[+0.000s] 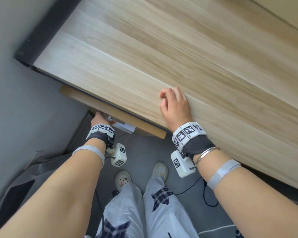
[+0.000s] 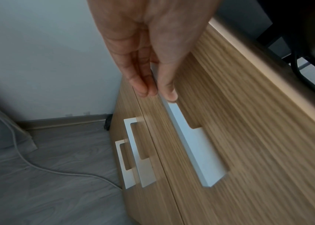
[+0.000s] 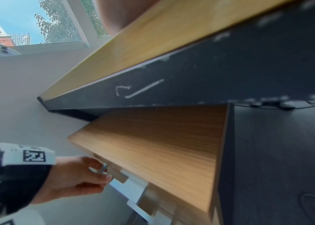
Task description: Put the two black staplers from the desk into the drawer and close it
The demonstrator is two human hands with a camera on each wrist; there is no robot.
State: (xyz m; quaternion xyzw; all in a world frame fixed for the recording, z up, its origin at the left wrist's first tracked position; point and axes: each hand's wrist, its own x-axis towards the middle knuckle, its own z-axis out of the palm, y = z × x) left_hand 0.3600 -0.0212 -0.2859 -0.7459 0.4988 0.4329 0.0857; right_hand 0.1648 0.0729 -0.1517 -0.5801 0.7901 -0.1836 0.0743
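Observation:
No stapler shows in any view. The wooden desk top (image 1: pixel 162 48) is bare where I can see it. Below its front edge my left hand (image 1: pixel 101 120) pinches the white handle (image 2: pixel 191 144) of the top drawer (image 2: pixel 239 121), fingers on one side and thumb on the other. The right wrist view shows that left hand (image 3: pixel 102 173) at the same handle (image 3: pixel 131 187). The drawer front looks level with the one below it. My right hand (image 1: pixel 163 98) rests on the desk's front edge, fingers loosely curled, holding nothing.
Two more white handles (image 2: pixel 139 152) sit on the lower drawers. The cabinet top (image 3: pixel 152 144) sticks out under the desk. A white cable (image 2: pixel 37 167) runs over the grey floor. A wall (image 1: pixel 7 83) stands close on the left. My feet (image 1: pixel 141 174) are right before the cabinet.

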